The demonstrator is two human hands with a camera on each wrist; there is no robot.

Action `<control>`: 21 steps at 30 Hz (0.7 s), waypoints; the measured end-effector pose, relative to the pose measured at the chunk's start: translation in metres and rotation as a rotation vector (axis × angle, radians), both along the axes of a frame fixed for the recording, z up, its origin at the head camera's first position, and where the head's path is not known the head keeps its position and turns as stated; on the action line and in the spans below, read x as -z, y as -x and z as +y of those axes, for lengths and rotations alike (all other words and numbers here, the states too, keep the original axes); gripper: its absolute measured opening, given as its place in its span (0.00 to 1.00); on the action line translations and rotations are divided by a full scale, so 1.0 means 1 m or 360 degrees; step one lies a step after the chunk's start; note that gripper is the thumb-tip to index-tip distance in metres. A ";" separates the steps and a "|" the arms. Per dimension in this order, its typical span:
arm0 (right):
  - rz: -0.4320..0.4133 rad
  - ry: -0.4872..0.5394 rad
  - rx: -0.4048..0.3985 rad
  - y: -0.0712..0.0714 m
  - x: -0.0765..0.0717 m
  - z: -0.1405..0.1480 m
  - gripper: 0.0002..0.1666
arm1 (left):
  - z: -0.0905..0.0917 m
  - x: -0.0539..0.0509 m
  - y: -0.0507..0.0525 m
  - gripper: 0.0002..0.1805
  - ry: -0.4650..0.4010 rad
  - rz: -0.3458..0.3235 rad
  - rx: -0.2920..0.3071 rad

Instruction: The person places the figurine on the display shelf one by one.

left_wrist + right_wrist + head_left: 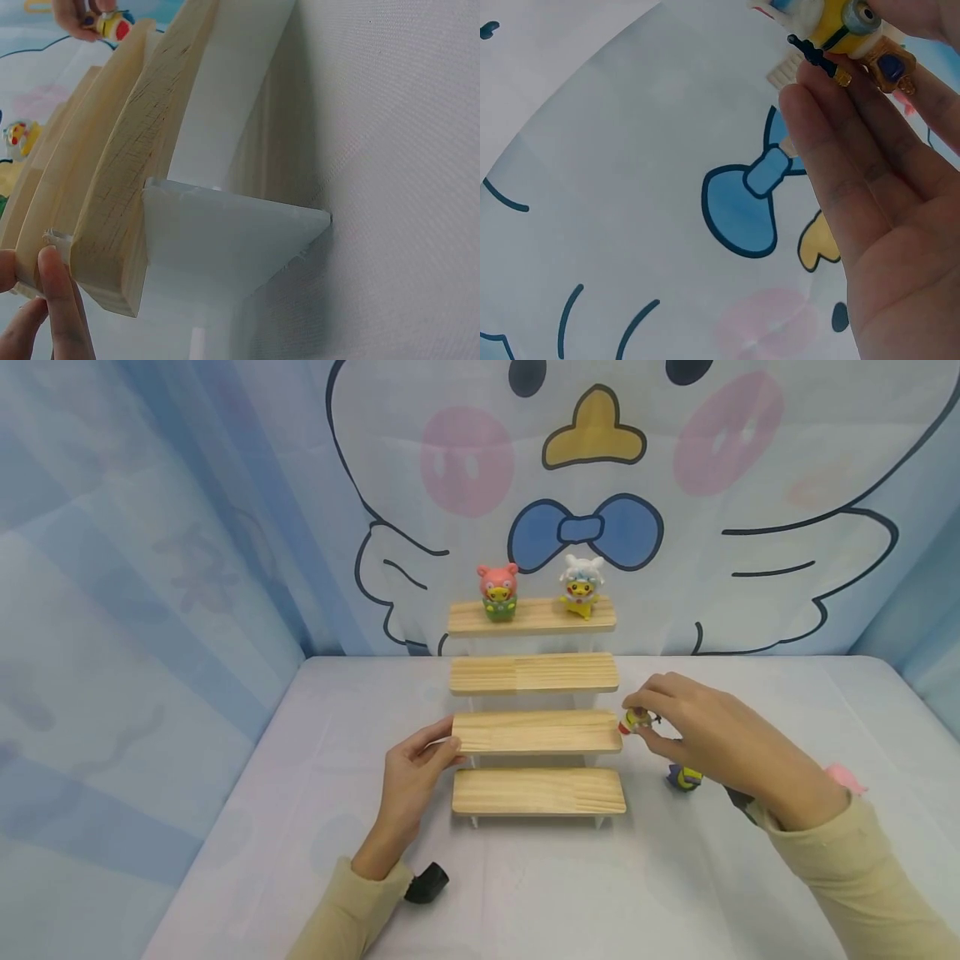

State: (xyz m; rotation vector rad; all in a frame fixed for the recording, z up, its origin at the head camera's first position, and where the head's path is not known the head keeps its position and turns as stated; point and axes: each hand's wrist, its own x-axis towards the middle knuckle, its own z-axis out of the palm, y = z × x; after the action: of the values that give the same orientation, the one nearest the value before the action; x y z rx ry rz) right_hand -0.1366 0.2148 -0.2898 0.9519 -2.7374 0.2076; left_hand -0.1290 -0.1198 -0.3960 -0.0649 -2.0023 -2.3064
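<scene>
A four-tier wooden display stand rises in steps in the head view, on pale translucent supports. My left hand grips the left end of its third board from the top, thumb at the front edge. Fingers of that hand show against the board ends in the left wrist view. Off the same board's right end, my right hand pinches a small yellow Minion figurine, tilted, with a goggle eye and a dark stick-like part. Its far side is hidden by the fingers.
On the top board stand a pink-hooded figurine and a white-hooded yellow figurine. A purple-and-yellow figurine lies right of the stand. Farther right, a pink object is partly hidden by my right forearm. A printed curtain hangs behind.
</scene>
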 end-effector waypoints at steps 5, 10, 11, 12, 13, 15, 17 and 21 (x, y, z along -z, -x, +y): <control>0.0074 0.0049 -0.0060 0.001 -0.004 -0.003 0.18 | 0.000 0.000 0.000 0.21 -0.0004 0.0007 0.0004; 0.0144 0.0080 -0.0117 0.002 -0.008 -0.008 0.18 | 0.000 0.000 0.000 0.21 -0.0002 0.0009 0.0007; 0.0153 0.0087 -0.0129 0.002 -0.009 -0.009 0.19 | 0.000 0.001 0.000 0.21 -0.0004 0.0009 0.0008; 0.0157 0.0084 -0.0130 0.002 -0.010 -0.010 0.19 | 0.000 0.001 0.000 0.21 -0.0006 0.0010 0.0009; 0.0155 0.0085 -0.0131 0.003 -0.011 -0.011 0.19 | 0.000 0.001 0.000 0.21 -0.0009 0.0009 0.0010; 0.0138 0.0085 -0.0124 0.003 -0.012 -0.013 0.18 | 0.000 0.001 0.000 0.21 -0.0010 0.0008 0.0014; 0.0114 0.0075 -0.0105 0.004 -0.014 -0.015 0.17 | -0.001 0.001 0.001 0.21 -0.0008 0.0008 0.0017; 0.0051 0.0050 -0.0069 0.006 -0.017 -0.020 0.17 | -0.001 0.000 0.001 0.20 -0.0001 0.0011 0.0019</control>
State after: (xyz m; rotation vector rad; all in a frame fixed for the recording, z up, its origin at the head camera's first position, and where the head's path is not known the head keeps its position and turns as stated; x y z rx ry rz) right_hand -0.1426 0.1948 -0.2731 0.9980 -2.6782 0.2405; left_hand -0.1295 -0.1206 -0.3965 -0.0854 -2.0033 -2.3109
